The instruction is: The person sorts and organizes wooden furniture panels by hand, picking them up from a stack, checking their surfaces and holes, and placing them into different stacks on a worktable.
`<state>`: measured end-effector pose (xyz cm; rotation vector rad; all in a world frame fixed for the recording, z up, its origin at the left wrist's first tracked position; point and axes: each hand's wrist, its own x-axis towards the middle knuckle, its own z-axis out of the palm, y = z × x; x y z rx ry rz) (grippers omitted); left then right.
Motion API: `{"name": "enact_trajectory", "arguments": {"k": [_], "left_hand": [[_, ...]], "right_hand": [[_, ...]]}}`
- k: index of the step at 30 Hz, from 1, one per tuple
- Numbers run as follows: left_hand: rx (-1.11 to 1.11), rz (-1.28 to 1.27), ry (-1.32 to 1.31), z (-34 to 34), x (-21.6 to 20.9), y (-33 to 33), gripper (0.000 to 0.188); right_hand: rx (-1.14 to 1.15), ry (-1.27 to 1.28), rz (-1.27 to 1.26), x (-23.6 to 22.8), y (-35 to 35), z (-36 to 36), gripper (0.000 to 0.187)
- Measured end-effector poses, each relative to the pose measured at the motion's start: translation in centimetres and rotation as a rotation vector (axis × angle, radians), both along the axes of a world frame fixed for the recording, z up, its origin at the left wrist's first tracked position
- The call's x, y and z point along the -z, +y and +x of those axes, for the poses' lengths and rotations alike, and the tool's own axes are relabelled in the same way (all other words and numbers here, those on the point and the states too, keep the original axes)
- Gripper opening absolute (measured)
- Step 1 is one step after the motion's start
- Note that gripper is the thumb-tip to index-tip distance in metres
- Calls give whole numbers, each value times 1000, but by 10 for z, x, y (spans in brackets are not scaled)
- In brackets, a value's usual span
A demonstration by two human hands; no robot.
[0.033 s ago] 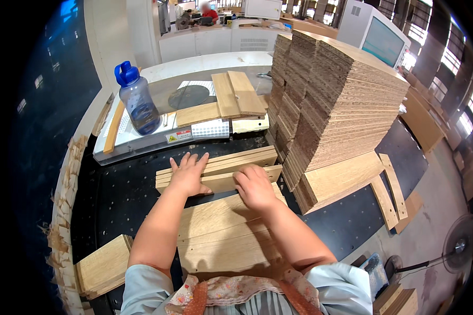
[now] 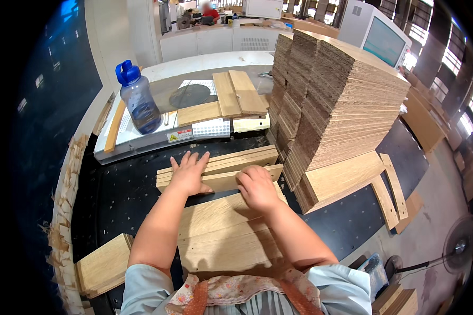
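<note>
Long tan wooden strips (image 2: 223,182) run left-to-right mid-frame, touching the wide-spread left hand (image 2: 188,176) and curled right hand (image 2: 257,186), grip unclear.

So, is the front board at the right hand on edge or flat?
The board stands on edge: its broad side faces the camera, narrow edge up, by the right hand.

Blue-capped bottle (image 2: 142,107), monitor (image 2: 384,41), perhaps a fan (image 2: 460,244).
</note>
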<state>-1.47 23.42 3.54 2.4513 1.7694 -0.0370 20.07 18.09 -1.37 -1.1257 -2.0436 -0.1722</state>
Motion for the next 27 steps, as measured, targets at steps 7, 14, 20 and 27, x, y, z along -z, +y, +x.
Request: {"name": "enact_trajectory", "arguments": {"k": [7,14,20,27], "left_hand": [[45,109,-346,-24,-6,-45,93],[-373,246,-364,-79,59,-144,69],[-320,133,-555,-92,104,-168,69],[-351,102,-650,-89,95,-169,57]], "right_hand": [[162,83,-193,18,-46,55,29],[339,130,-464,45,-80,77,45],[299,368,-484,51,-92,75,38],[444,444,-553,53,-113,84,36]]}}
